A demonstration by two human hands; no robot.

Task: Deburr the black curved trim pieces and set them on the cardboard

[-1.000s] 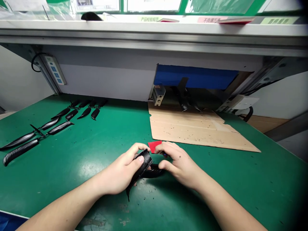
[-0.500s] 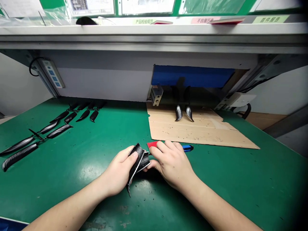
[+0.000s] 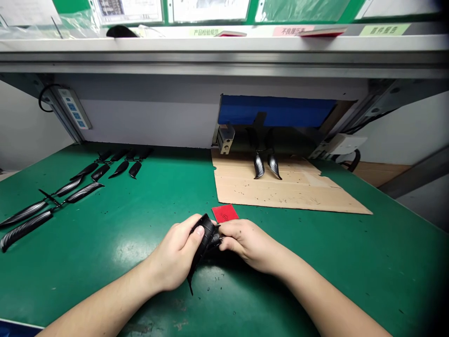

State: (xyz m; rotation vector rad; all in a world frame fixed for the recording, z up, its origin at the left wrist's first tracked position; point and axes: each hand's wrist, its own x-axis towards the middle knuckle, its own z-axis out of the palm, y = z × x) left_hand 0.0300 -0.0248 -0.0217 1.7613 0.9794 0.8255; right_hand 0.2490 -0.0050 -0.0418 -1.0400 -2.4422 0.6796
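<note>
Gripping a curved black plastic piece (image 3: 203,236) just above the green worktop (image 3: 351,276), the left hand (image 3: 173,252) wraps around it, thumb pressed on top, tip pointing down! The right hand (image 3: 249,243) comes in, fingers together, pinching the far end. Just behind the hands, a red pad (image 3: 225,213); farther back, a cardboard sheet (image 3: 280,192) carrying two striped black parts (image 3: 264,165). More black parts (image 3: 84,192) line the left side, and open green runs wide to the right.
</note>
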